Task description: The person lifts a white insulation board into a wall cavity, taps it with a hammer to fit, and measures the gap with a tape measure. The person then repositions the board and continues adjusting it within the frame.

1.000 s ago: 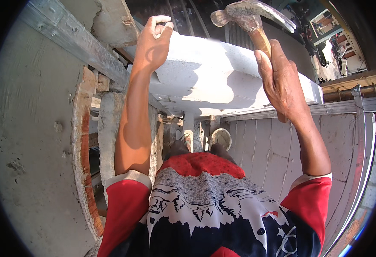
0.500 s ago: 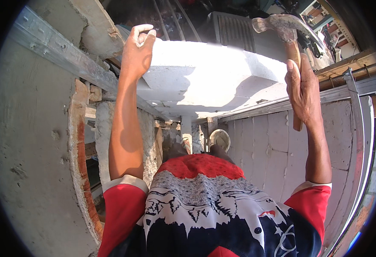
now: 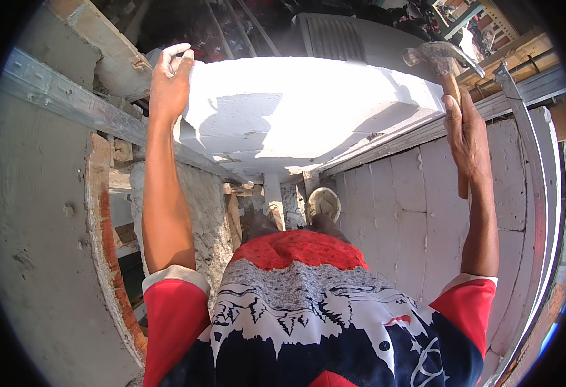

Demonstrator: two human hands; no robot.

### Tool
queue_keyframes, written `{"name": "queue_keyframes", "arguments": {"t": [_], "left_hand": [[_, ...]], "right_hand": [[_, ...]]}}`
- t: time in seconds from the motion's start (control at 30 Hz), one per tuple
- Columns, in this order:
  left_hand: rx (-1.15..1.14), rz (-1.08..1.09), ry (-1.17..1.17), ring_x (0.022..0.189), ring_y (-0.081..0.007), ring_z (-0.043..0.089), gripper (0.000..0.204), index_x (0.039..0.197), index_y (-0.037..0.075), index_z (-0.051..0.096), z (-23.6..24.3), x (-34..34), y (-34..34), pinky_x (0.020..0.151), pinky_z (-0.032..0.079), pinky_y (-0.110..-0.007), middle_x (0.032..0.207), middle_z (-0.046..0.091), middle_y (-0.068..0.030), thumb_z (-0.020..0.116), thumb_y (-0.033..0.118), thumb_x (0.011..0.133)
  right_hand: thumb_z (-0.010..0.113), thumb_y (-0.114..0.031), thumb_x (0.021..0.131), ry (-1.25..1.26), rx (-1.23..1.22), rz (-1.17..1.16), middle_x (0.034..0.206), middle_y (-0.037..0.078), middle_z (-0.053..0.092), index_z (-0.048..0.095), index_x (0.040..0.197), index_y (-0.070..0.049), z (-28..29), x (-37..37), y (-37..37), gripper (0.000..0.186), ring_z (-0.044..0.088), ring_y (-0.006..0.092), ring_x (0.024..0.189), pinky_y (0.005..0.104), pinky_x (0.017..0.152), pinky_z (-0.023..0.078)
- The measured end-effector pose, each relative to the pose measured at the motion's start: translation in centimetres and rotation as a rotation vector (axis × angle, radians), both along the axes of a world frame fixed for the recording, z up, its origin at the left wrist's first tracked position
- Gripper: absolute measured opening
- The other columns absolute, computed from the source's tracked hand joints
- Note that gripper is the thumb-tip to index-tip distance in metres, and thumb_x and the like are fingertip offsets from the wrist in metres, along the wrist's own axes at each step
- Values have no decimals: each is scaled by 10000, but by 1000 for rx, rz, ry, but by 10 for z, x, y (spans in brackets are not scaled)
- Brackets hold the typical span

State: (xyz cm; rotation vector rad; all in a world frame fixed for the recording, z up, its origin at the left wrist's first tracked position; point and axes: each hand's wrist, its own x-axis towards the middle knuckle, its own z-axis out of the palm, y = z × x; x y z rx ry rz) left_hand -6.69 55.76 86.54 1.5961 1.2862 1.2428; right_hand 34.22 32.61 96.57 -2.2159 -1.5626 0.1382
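A long white block (image 3: 296, 90), like aerated concrete, lies across the top of the white masonry in front of me, sunlit with sharp shadows on its near side. At its left end is my left hand (image 3: 171, 80), fingers curled and whitened with dust, against the block's corner. My right hand (image 3: 468, 138) is closed round the wooden handle of a claw hammer (image 3: 447, 59). The hammer stands upright, its metal head just beyond the block's right end. Part of the handle is hidden by my fingers.
A grey plastered wall (image 3: 44, 213) rises on my left, with a metal beam (image 3: 76, 93) along it. White blockwork (image 3: 392, 200) stands on the right beside a long metal straightedge (image 3: 531, 142). A round bucket (image 3: 325, 204) sits low near my legs. Dark clutter lies beyond the block.
My left hand has shifted left along with the block's left end in view. The hammer and my right hand have moved slightly right and lower. The whole view has shifted a little.
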Motion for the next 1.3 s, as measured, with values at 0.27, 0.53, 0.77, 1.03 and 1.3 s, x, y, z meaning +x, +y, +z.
{"name": "queue_keyframes", "arguments": {"t": [0.27, 0.53, 0.77, 1.03, 1.3], "left_hand": [[26, 12, 43, 864, -118, 608, 320, 1254, 8, 610, 0, -1, 1, 786, 490, -278, 962, 688, -69, 631, 220, 1015], [14, 3, 61, 937, -139, 633, 363, 1285, 6, 597, 0, 0, -2, 861, 489, -292, 1045, 711, -101, 631, 244, 1014], [-82, 30, 90, 953, -139, 639, 369, 1277, 1, 604, 8, -1, 1, 880, 487, -292, 1042, 714, -88, 652, 238, 998], [-204, -27, -324, 1349, -264, 518, 696, 1457, -21, 458, -22, -9, -27, 1163, 367, -416, 1435, 569, -199, 674, 364, 919], [-93, -213, -771, 1478, -366, 342, 771, 1536, 84, 338, -77, -23, -27, 1248, 230, -539, 1526, 414, -185, 578, 485, 922]], "right_hand": [[443, -398, 1104, 15, 56, 115, 761, 242, 643, 546, 1090, 1, 25, -24, 10, 413, 645, 377, 729, 517, 697, 484], [475, -388, 1097, 10, -154, 235, 732, 226, 669, 566, 1179, 14, 11, -62, 39, 421, 658, 345, 666, 527, 627, 487], [559, -386, 1060, 112, -49, 331, 682, 92, 577, 585, 1133, 32, -9, -43, 64, 425, 589, 216, 643, 402, 607, 469], [566, -228, 1065, 837, 397, -8, 657, -32, 373, 568, 1099, -39, -43, 18, 87, 192, 403, 86, 625, 300, 668, 455], [597, -289, 1047, 707, 512, -200, 574, -49, 353, 518, 1139, 4, -83, 34, 83, 317, 388, 64, 514, 225, 455, 428]]}}
